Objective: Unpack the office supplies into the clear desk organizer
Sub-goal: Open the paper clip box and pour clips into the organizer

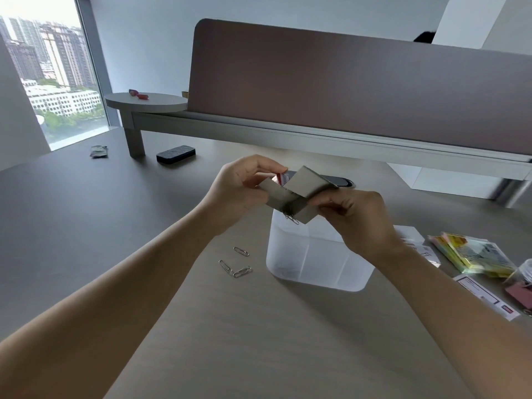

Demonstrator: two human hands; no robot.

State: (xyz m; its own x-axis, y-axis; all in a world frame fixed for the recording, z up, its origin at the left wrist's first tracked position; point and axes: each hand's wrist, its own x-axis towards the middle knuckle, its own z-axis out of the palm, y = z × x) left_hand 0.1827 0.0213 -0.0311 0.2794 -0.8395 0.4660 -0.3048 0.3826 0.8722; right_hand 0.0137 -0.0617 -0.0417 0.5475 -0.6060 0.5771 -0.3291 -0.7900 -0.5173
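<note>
Both my hands hold a small grey cardboard paper-clip box (pixel 299 197) above the clear desk organizer (pixel 316 260). My left hand (pixel 244 188) pinches the box's opened flap end, where a red and white label shows. My right hand (pixel 354 217) grips the other end. The box is tilted, and a few paper clips (pixel 292 218) hang out of its lower opening over the organizer. Three loose paper clips (pixel 236 263) lie on the desk left of the organizer. Some clips show faintly inside the organizer's left compartment.
Sticky notes in a plastic pack (pixel 472 254), a white label card (pixel 486 295) and pink binder clips (pixel 521 295) lie at the right. A black eraser (pixel 176 154) and a small grey packet (pixel 98 151) sit far left. A brown partition panel (pixel 345 90) stands behind.
</note>
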